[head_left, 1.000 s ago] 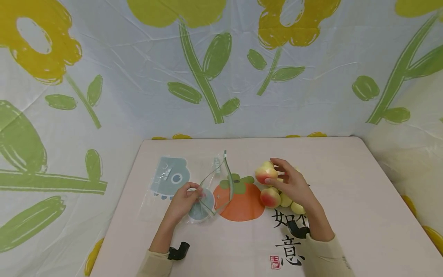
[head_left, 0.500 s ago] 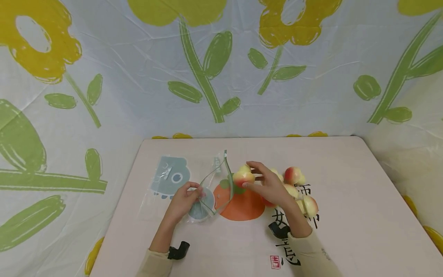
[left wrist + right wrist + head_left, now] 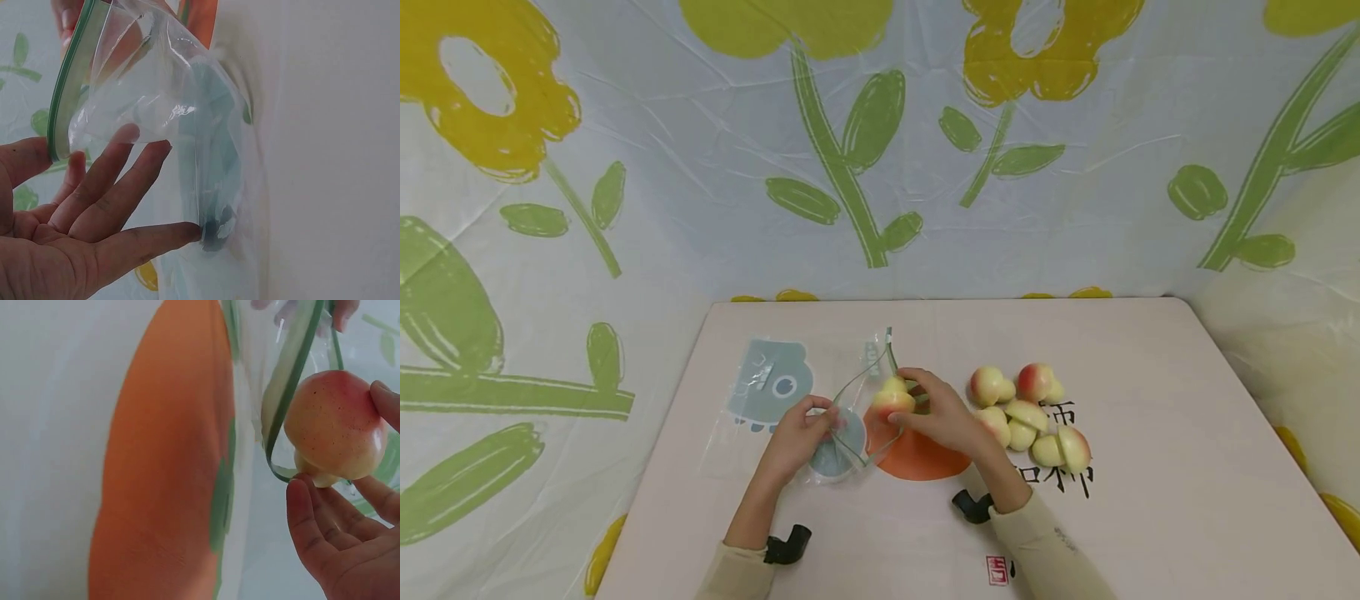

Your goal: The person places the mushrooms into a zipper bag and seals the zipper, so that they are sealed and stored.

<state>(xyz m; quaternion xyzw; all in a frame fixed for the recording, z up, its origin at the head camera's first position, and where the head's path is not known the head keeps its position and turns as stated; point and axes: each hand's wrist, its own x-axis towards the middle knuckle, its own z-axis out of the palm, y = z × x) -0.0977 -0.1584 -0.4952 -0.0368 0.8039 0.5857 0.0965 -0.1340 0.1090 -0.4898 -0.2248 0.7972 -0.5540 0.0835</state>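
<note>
Now got a mushroom [image 3: 893, 402] in the right hand [image 3: 946, 417] shifted left from the pile [image 3: 1027, 415] on the right to the clear bag's [image 3: 187, 119] mouth, with the rim [image 3: 60, 84] pinched in the left hand [image 3: 799, 435], so seemingly lined up for bagging.

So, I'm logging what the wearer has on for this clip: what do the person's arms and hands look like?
The left sleeve and right sleeve are beige; the right one carries a small grey marking. The left hand and right hand wear no gloves. A black, bent piece sits at the left wrist, a similar piece at the right.
</note>
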